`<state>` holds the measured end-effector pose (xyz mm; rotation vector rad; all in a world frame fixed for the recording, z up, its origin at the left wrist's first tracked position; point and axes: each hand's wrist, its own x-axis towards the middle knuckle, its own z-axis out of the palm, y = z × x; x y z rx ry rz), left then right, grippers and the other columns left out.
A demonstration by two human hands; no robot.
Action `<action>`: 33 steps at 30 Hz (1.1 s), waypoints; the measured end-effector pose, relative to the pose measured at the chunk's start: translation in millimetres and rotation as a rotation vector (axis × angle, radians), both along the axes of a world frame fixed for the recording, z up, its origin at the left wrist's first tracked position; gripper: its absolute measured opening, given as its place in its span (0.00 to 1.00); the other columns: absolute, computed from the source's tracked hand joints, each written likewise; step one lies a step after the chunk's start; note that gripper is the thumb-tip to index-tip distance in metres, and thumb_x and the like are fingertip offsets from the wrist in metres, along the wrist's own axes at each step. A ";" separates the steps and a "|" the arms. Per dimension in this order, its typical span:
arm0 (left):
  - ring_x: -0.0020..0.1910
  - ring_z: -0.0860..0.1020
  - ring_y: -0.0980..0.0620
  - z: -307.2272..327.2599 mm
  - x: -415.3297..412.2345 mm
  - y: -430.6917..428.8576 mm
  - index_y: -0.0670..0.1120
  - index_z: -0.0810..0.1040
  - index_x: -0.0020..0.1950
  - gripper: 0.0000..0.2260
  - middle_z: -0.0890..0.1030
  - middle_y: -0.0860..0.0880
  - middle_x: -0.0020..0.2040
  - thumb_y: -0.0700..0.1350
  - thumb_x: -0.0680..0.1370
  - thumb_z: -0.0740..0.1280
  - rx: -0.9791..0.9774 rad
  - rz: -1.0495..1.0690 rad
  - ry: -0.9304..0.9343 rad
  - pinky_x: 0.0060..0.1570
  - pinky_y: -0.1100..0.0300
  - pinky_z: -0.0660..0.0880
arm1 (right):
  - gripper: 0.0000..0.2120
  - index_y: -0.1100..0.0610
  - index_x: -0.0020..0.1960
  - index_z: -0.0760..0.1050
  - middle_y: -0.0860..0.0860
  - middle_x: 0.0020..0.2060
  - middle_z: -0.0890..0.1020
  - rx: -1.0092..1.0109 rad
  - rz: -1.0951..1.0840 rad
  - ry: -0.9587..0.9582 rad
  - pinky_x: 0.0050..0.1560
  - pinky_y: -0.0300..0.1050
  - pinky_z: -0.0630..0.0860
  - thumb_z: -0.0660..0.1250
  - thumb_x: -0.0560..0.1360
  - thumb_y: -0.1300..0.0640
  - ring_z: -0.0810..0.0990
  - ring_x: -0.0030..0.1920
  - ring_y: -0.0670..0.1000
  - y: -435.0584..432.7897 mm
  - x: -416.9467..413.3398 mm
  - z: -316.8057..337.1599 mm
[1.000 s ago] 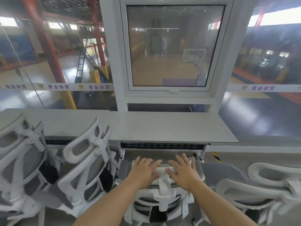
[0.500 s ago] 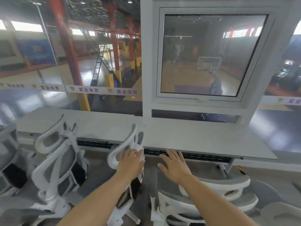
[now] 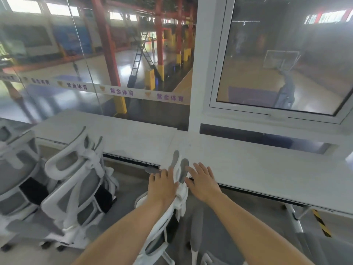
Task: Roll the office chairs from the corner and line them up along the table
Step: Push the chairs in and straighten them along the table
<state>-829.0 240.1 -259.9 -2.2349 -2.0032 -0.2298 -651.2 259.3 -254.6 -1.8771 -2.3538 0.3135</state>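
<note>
A white office chair with grey mesh stands right below me, its headrest at the front edge of the long white table. My left hand lies over the left side of the headrest, fingers bent over its top. Just to the right of the headrest, my right hand has its fingers spread and straight, the thumb side touching the rim. Two more white chairs stand at the table to the left, turned at an angle.
Behind the table rise a glass wall and a white-framed window looking onto a sports hall. A table leg and a black-and-yellow floor marking sit at the right. Grey floor shows between the chairs.
The view swung left along the table. My hands left the first chair's headrest and went to the headrest of the chair to its left; the first chair has dropped out of view.
</note>
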 end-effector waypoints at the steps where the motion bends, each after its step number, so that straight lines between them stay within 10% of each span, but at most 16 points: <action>1: 0.53 0.81 0.46 -1.4 3.2 8.2 0.43 0.69 0.73 0.29 0.80 0.47 0.59 0.62 0.80 0.63 -0.020 0.026 -0.006 0.55 0.52 0.75 | 0.27 0.46 0.81 0.51 0.50 0.82 0.50 0.003 0.003 0.008 0.79 0.54 0.38 0.46 0.84 0.40 0.42 0.81 0.52 13.0 -1.0 -0.6; 4: 0.52 0.79 0.49 -22.4 1.0 22.2 0.44 0.63 0.72 0.24 0.77 0.48 0.59 0.59 0.84 0.55 -0.068 0.027 0.029 0.44 0.57 0.73 | 0.24 0.46 0.80 0.53 0.49 0.80 0.55 0.032 0.031 0.040 0.78 0.52 0.42 0.47 0.85 0.43 0.46 0.80 0.51 38.9 -9.0 -5.1; 11: 0.33 0.79 0.50 -39.6 -46.6 14.3 0.44 0.76 0.48 0.15 0.79 0.48 0.38 0.56 0.76 0.70 0.094 -0.139 0.019 0.30 0.57 0.72 | 0.23 0.43 0.79 0.57 0.49 0.81 0.52 -0.014 0.049 0.037 0.80 0.55 0.44 0.46 0.85 0.42 0.44 0.81 0.52 42.6 -51.2 -19.0; 21: 0.35 0.80 0.51 -41.2 -116.6 -54.2 0.45 0.79 0.51 0.17 0.80 0.50 0.39 0.58 0.74 0.71 0.093 -0.504 0.001 0.32 0.58 0.75 | 0.23 0.44 0.73 0.66 0.50 0.82 0.47 -0.090 -0.071 -0.002 0.79 0.59 0.41 0.43 0.85 0.41 0.37 0.80 0.56 -53.7 -120.6 -19.9; 29: 0.37 0.79 0.52 -48.5 -223.5 -73.7 0.49 0.76 0.57 0.18 0.79 0.54 0.43 0.58 0.80 0.54 0.201 -0.699 0.084 0.34 0.57 0.75 | 0.30 0.41 0.74 0.64 0.47 0.76 0.61 -0.057 -0.158 0.017 0.77 0.64 0.37 0.48 0.78 0.29 0.43 0.80 0.54 -128.9 -192.5 -18.1; 33: 0.42 0.78 0.48 -44.5 -274.3 -79.6 0.51 0.76 0.61 0.19 0.79 0.53 0.46 0.61 0.79 0.57 0.221 -0.713 0.155 0.41 0.54 0.76 | 0.26 0.42 0.77 0.60 0.49 0.75 0.61 -0.033 -0.102 -0.037 0.77 0.64 0.33 0.58 0.80 0.40 0.46 0.80 0.55 -152.7 -223.0 -14.7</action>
